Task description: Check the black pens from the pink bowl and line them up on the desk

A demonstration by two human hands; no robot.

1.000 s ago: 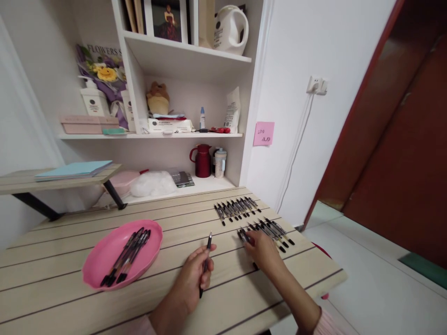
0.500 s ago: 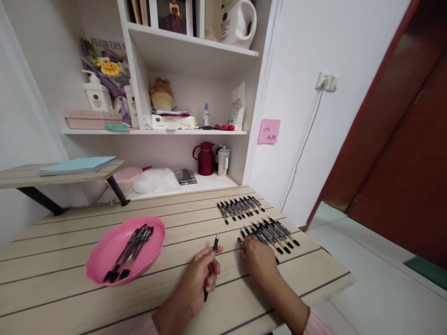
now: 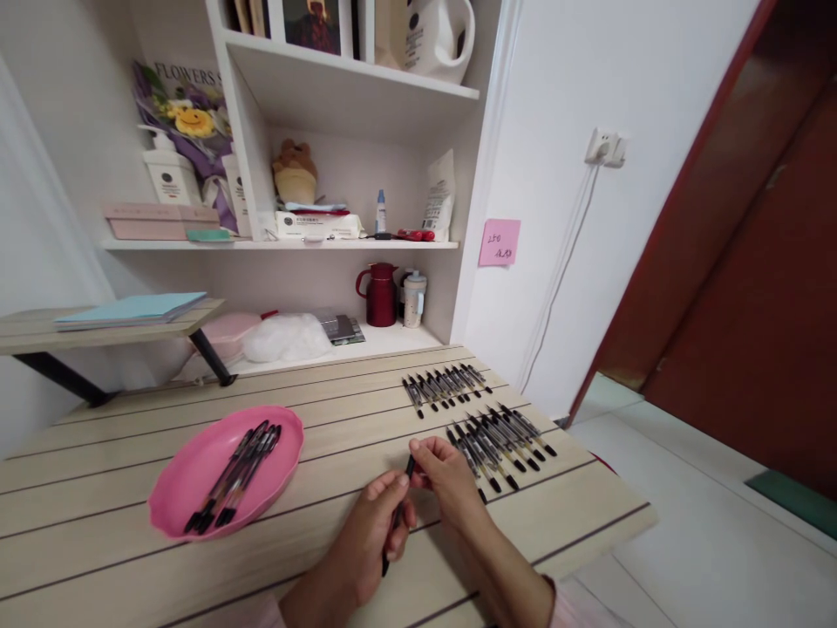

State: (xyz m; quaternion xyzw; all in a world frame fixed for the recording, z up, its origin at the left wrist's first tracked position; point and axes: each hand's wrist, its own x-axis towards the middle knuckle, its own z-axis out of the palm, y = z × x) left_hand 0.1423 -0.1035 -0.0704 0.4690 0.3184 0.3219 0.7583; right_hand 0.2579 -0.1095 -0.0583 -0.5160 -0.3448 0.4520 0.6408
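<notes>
My left hand (image 3: 376,523) is closed around a black pen (image 3: 385,558), which points up and away over the near part of the table. At the pen's upper end, my right hand (image 3: 448,475) is closed in a pinch, and its fingertips hide the tip. The stretch of pen between the two hands looks black. Just right of my right hand, several pens (image 3: 506,440) lie slanted side by side in a near row. Behind them is a far row of pens (image 3: 448,388). A pink dish (image 3: 173,475) at the left holds several more pens (image 3: 239,475).
The wooden table (image 3: 340,392) ends at a slanted edge on the right. A small raised stand (image 3: 150,324) with blue papers (image 3: 134,310) is at back left. Behind are white shelves (image 3: 353,78) with a red jug (image 3: 381,295) and a cup (image 3: 414,298).
My right hand has left the near row of pens and moved left to the upper end of the pen in my left hand. The silver tip seen before is now hidden.
</notes>
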